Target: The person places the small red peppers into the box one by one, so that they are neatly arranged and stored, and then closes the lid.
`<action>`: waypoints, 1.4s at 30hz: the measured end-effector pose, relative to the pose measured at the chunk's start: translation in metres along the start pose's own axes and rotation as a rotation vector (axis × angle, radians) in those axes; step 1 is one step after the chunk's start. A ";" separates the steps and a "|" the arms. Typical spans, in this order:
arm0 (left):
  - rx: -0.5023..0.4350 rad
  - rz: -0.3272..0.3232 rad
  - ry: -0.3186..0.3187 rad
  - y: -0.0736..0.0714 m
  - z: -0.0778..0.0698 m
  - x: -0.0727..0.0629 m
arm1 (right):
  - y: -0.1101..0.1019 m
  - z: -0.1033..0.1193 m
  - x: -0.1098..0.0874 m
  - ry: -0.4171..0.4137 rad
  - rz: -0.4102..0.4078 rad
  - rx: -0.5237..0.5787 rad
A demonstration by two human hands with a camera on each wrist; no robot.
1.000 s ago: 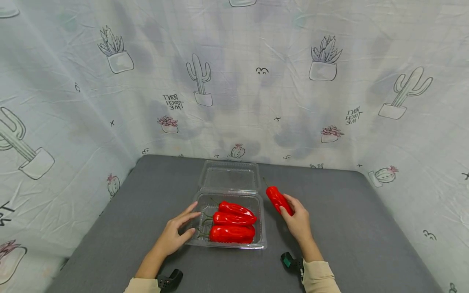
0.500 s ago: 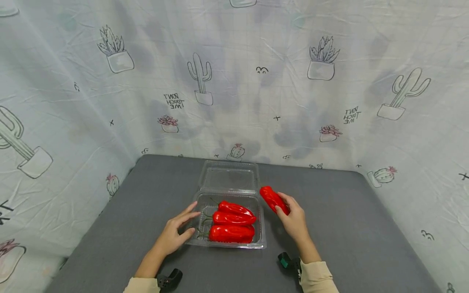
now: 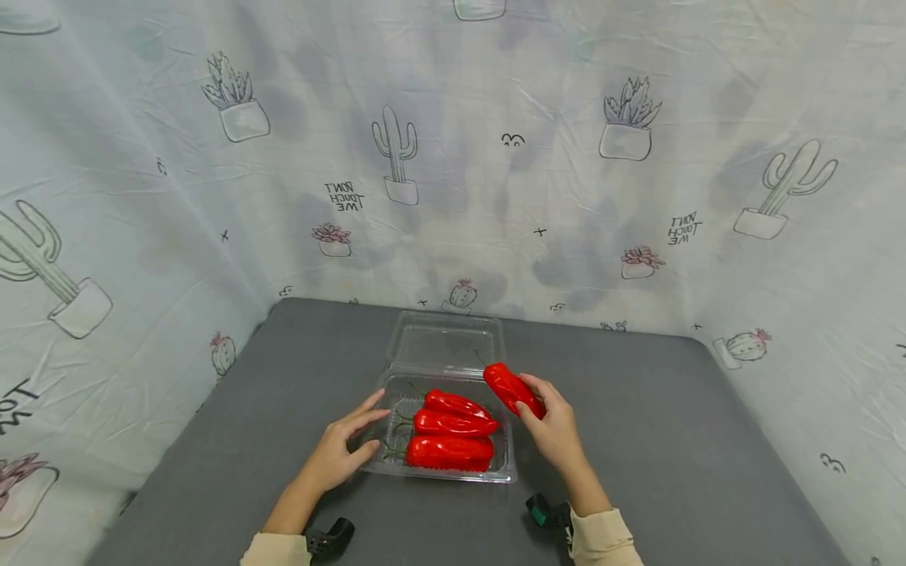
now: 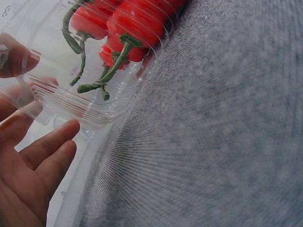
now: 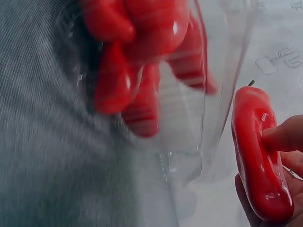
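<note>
Several red peppers (image 3: 450, 453) with green stems lie in a clear plastic clamshell container (image 3: 506, 460), stacked in more than one layer. My left hand (image 3: 334, 454) rests at the container's left rim, fingers spread and fairly straight; in the left wrist view, its fingertips touch the clear plastic wall (image 4: 80, 105). My right hand (image 3: 555, 428) grips another red pepper (image 3: 511, 388) between thumb and fingers. That pepper is raised at the container's right edge, stem pointing away and to the left. In the right wrist view, the held pepper (image 5: 255, 151) is beside the container.
The container's hinged lid (image 3: 447, 343) lies folded back behind it. Grey cloth covers the table (image 3: 658, 440). A curtain (image 3: 467, 196) printed with cacti rises behind and at both sides. Each wrist wears a black device, such as the left wrist camera (image 3: 331, 538).
My right hand has carried its pepper leftward, from right of the container to over its right rim. My left hand stays at the left rim. The head view has shifted slightly.
</note>
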State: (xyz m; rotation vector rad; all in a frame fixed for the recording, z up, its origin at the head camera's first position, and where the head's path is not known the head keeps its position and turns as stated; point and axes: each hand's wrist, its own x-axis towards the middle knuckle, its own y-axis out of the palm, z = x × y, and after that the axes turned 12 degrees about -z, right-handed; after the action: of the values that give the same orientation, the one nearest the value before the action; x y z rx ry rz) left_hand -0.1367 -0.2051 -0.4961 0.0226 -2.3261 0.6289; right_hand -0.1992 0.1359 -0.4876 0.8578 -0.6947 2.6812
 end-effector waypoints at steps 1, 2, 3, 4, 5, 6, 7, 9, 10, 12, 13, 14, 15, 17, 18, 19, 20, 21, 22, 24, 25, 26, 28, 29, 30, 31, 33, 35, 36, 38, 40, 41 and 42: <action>-0.001 0.004 -0.005 0.000 0.000 0.000 | 0.001 0.001 0.000 0.000 0.007 0.010; -0.003 0.005 -0.010 0.000 -0.001 0.000 | 0.002 0.002 0.001 -0.001 0.013 0.019; -0.006 0.008 -0.015 0.000 -0.001 0.000 | 0.003 0.003 0.001 -0.004 0.020 0.030; -0.010 0.009 -0.017 0.000 -0.001 0.000 | 0.005 0.004 0.002 -0.006 0.029 0.036; -0.011 0.010 -0.018 0.000 -0.001 0.000 | 0.006 0.006 0.003 -0.005 0.041 0.045; -0.013 0.012 -0.022 0.000 -0.001 0.001 | 0.007 0.007 0.003 -0.004 0.052 0.055; -0.015 0.012 -0.025 0.000 -0.001 0.001 | 0.008 0.009 0.004 -0.003 0.060 0.061; -0.014 0.009 -0.023 0.000 -0.001 0.001 | 0.010 0.013 0.006 0.002 0.079 0.073; -0.013 0.007 -0.020 0.000 -0.001 0.001 | 0.011 0.015 0.006 0.009 0.087 0.076; -0.010 0.004 -0.015 0.000 -0.001 0.001 | 0.014 0.020 0.008 0.022 0.105 0.089; -0.010 0.003 -0.014 0.000 -0.001 0.001 | 0.015 0.022 0.008 0.030 0.113 0.099; -0.007 0.001 -0.010 0.000 -0.001 0.001 | 0.016 0.024 0.008 0.035 0.122 0.107; -0.006 -0.001 -0.007 0.000 -0.001 0.001 | 0.018 0.027 0.009 0.040 0.133 0.111; -0.002 -0.003 0.002 0.000 -0.001 0.001 | 0.021 0.031 0.010 0.043 0.154 0.115; -0.002 -0.005 0.003 0.000 0.000 0.001 | 0.023 0.033 0.010 0.045 0.164 0.118; 0.000 -0.005 0.004 0.000 0.000 0.001 | 0.024 0.035 0.011 0.050 0.174 0.121; 0.002 -0.006 0.005 0.000 0.000 0.001 | 0.026 0.036 0.012 0.055 0.185 0.121; 0.005 -0.006 0.005 0.000 -0.001 0.001 | 0.027 0.037 0.013 0.062 0.200 0.119; 0.008 -0.005 0.007 0.000 -0.001 0.002 | 0.028 0.037 0.013 0.069 0.214 0.120; 0.010 -0.001 -0.001 -0.001 -0.002 0.002 | 0.031 0.037 0.015 0.076 0.243 0.129; 0.009 0.001 -0.004 -0.001 -0.002 0.002 | 0.032 0.037 0.015 0.075 0.258 0.130; 0.009 0.003 -0.008 -0.001 -0.002 0.002 | 0.033 0.037 0.016 0.069 0.273 0.129; 0.006 0.006 -0.015 -0.001 0.000 0.002 | 0.036 0.035 0.017 0.047 0.293 0.119; 0.002 0.007 -0.020 -0.001 0.001 0.002 | 0.037 0.035 0.017 0.034 0.299 0.114; -0.005 0.008 -0.024 0.000 0.004 0.001 | 0.038 0.034 0.017 0.023 0.302 0.108; -0.001 0.008 -0.021 0.001 0.008 0.000 | 0.039 0.034 0.017 0.012 0.305 0.098; 0.001 0.005 -0.018 0.004 0.017 -0.003 | 0.040 0.033 0.017 0.001 0.307 0.089; 0.007 0.002 -0.016 0.006 0.027 -0.007 | 0.042 0.032 0.016 0.001 0.312 0.080; 0.006 0.002 -0.016 0.007 0.032 -0.008 | 0.043 0.031 0.016 0.002 0.315 0.075; 0.003 0.000 -0.017 0.008 0.037 -0.010 | 0.044 0.030 0.015 0.007 0.323 0.065; -0.003 0.004 -0.016 0.008 0.039 -0.011 | 0.046 0.029 0.014 0.010 0.329 0.052; -0.009 0.005 -0.017 0.008 0.040 -0.011 | 0.046 0.028 0.014 0.011 0.332 0.049; -0.017 0.005 -0.016 0.008 0.040 -0.011 | 0.046 0.028 0.014 0.012 0.334 0.046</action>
State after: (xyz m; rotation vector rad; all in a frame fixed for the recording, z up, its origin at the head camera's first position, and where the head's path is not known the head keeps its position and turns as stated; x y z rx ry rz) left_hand -0.1554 -0.2180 -0.5320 0.0137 -2.3477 0.6136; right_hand -0.2138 0.0830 -0.4761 0.7960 -0.8435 3.0032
